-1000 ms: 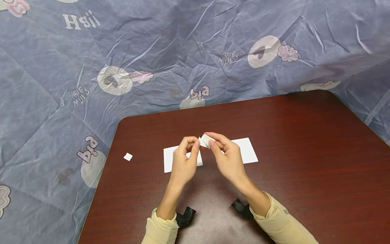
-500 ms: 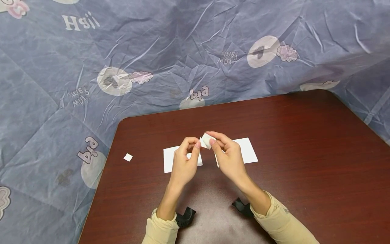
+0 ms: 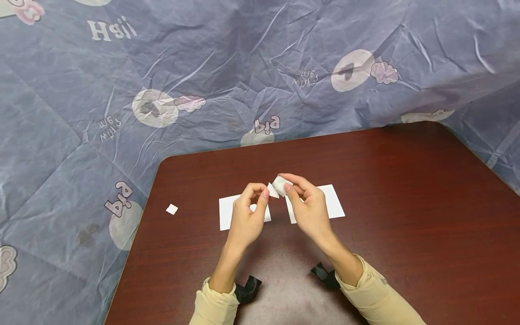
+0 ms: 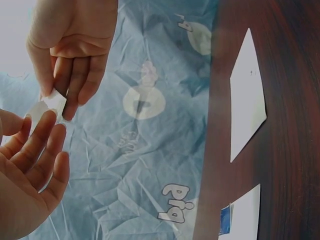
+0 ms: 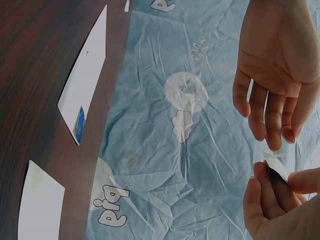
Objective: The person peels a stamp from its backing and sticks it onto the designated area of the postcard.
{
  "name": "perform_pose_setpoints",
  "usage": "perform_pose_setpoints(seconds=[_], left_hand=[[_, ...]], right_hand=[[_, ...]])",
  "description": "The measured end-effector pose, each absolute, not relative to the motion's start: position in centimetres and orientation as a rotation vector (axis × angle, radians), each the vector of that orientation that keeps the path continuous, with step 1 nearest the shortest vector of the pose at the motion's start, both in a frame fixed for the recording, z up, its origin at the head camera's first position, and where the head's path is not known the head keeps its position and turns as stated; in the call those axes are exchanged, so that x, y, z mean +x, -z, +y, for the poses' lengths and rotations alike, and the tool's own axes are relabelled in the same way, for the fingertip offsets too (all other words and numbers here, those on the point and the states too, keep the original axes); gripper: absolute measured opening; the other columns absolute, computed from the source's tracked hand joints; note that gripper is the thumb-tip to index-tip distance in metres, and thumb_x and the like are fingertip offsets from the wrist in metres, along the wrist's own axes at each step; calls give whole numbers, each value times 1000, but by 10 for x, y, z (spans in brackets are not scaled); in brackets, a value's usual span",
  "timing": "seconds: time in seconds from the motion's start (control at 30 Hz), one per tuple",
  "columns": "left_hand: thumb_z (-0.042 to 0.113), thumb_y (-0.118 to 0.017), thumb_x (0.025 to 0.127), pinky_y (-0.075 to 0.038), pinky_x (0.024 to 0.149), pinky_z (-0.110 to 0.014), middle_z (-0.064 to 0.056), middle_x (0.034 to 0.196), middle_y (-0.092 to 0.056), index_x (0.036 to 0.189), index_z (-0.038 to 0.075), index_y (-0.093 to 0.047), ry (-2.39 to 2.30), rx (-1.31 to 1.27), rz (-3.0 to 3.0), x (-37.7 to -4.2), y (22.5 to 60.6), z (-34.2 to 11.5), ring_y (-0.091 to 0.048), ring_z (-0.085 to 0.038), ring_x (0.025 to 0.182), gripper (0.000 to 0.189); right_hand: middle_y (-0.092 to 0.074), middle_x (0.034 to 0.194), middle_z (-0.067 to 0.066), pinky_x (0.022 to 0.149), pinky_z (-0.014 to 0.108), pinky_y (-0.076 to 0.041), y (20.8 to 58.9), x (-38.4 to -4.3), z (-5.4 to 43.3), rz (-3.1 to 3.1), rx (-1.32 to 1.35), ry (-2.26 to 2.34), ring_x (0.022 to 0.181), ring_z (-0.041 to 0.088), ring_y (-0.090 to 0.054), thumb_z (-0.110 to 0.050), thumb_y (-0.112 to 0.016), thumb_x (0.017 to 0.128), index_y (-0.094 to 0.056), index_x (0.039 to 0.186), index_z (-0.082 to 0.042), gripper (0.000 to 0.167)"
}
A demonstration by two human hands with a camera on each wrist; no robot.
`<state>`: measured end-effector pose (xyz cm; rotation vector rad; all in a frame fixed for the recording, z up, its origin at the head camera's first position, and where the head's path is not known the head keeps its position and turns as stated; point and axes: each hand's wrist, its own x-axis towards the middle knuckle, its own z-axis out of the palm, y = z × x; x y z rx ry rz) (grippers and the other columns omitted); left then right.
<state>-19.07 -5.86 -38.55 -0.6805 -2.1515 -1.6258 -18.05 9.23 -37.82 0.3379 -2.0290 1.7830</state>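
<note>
In the head view, my left hand [image 3: 248,214] and my right hand [image 3: 309,207] meet above the middle of the table. Thumb and fingers of the right hand pinch a small white square [image 3: 281,185], whose other side looks black in the right wrist view. A thin white paper piece [image 3: 272,191] is pinched between the left thumb and fingertips, right at the square's left edge. Beneath the hands lie two white cards: the left card [image 3: 225,214] and the right card [image 3: 334,203], both partly hidden by the hands. A blue patch [image 4: 225,220] shows on the left card.
A small white paper square [image 3: 172,209] lies near the left edge of the dark red wooden table [image 3: 406,203]. Behind the table hangs a wrinkled blue-grey printed sheet [image 3: 227,67]. Black wrist mounts [image 3: 248,290] stick out by the light yellow sleeves [image 3: 215,304].
My right hand has shifted slightly right and up with the white square, and the thin paper piece now stands out farther from it. The left hand has barely moved.
</note>
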Motion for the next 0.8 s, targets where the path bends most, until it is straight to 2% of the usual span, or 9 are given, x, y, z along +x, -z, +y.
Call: perform_pose_setpoints(seconds=[0.2,0.4,0.43,0.63,0.8], left_hand=[[8,-53,97,-43,60,-28,-5,79,-66,96,2,-59,1629,-681,-2155,-191,384,-59,-56,-18,68,9],[9,-52,98,-41,58,-27,-7,81,-68,96,4,-59,1618,-671,-2179,-193,385,-62,-60,-18,68,9],[9,-52,98,-42,59,-27,-7,82,-68,96,3,-59,1621,-670,-2181,-193,385,-63,-60,-17,69,9],[11,-52,99,-51,69,-34,-7,84,-69,98,2,-58,1674,-677,-2152,-195,383,-66,-65,-18,74,11],[7,-53,98,-51,70,-36,-9,86,-70,99,0,-58,1709,-657,-2140,-198,383,-69,-65,-23,75,9]], right_hand=[[-71,81,13,55,22,-37,376,-181,95,-2026,323,-1779,64,10,-51,-3,-54,96,-66,116,-3,23],[-70,80,13,61,23,-39,375,-183,98,-2008,298,-1783,73,14,-56,0,-54,95,-66,116,-2,24],[-71,81,12,61,23,-39,374,-183,99,-2005,295,-1782,76,15,-57,0,-54,96,-66,116,-2,24],[-68,76,11,52,21,-32,373,-184,103,-1997,266,-1795,65,12,-51,-1,-54,96,-66,116,-3,24],[-67,75,11,49,20,-31,372,-184,104,-1979,267,-1830,59,11,-47,-1,-54,96,-66,116,-3,24]])
